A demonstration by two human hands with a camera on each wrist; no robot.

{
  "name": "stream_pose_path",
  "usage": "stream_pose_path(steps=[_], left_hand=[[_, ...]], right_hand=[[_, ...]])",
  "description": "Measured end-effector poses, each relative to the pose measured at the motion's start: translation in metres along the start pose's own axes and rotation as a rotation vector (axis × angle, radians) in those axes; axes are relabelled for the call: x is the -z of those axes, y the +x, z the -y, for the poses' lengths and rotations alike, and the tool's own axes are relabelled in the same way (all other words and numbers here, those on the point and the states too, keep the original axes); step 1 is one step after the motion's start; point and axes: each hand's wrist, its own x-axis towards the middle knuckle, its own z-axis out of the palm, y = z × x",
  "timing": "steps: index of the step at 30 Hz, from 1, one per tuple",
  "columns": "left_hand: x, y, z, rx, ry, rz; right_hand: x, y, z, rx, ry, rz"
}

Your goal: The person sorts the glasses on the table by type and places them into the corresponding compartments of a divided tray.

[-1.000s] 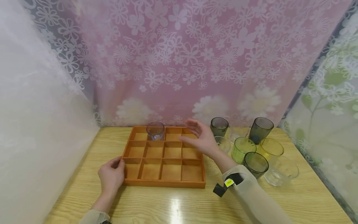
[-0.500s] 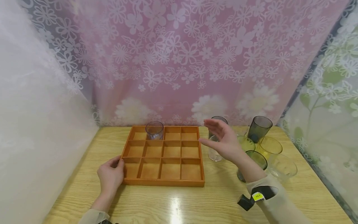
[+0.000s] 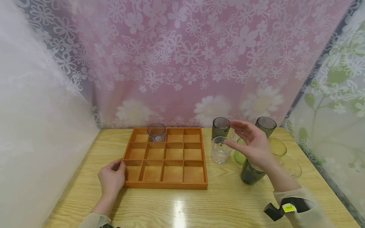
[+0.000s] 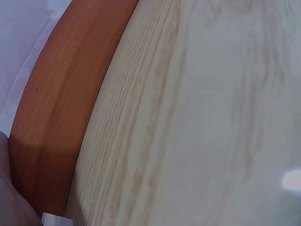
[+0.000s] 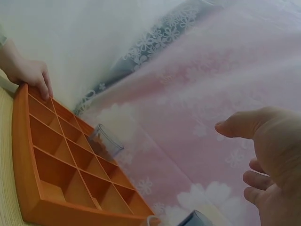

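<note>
An orange wooden tray [image 3: 171, 185] with several compartments lies on the table. A clear glass [image 3: 156, 132] stands in its back row, second compartment from the left. My left hand [image 3: 114, 172] grips the tray's front left corner, thumb on the rim. My right hand [image 3: 242, 136] hovers open, holding nothing, over a cluster of glasses to the right of the tray, nearest a clear glass [image 3: 219, 149] and a dark green glass [image 3: 251, 172]. The right wrist view shows the tray [image 5: 84, 215], the glass [image 5: 104, 141], the left hand [image 5: 30, 75] and my spread right hand [image 5: 254, 150].
Also in the cluster are two grey glasses [image 3: 220, 127] [image 3: 266, 125], a green glass [image 3: 238, 155], a yellow glass [image 3: 278, 146] and a wide clear one [image 3: 291, 164]. Flowered curtains close in the light wooden table [image 3: 176, 205] at the back and sides. The left wrist view shows only tray edge [image 4: 51, 141] and tabletop.
My right hand has moved right, from above the tray's back right corner to above the glasses, staying open. The left hand has stayed on the tray's corner.
</note>
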Motion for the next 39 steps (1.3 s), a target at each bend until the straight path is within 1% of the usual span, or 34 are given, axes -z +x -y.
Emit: stream_pose_path(steps=[3,7,15,18,23,25,32,39], left_hand=[[0.0,0.0,0.0,-0.003,0.002,0.002],[-0.001,0.0,-0.001,-0.007,0.006,-0.005],[-0.002,-0.002,0.002,0.021,0.015,-0.005],[-0.002,-0.002,0.004,0.017,0.024,-0.017],[-0.003,0.0,0.003,-0.016,0.027,-0.034],[-0.002,0.001,0.002,-0.023,0.023,-0.037],[0.0,-0.002,0.0,-0.01,0.026,-0.016],[-0.002,-0.001,0.001,0.016,0.012,0.009]], right_hand=[[0.009,-0.003,-0.002,0.008,-0.014,-0.016],[0.02,-0.009,-0.002,-0.009,-0.032,-0.023],[0.038,-0.022,-0.003,-0.093,-0.101,-0.025],[0.043,-0.026,-0.006,-0.115,-0.128,-0.02],[0.05,-0.031,-0.009,-0.1,-0.165,-0.016],[0.052,-0.033,-0.01,-0.092,-0.16,-0.022],[0.055,-0.04,-0.015,-0.088,-0.154,-0.041],[0.06,-0.045,-0.022,-0.102,-0.158,-0.051]])
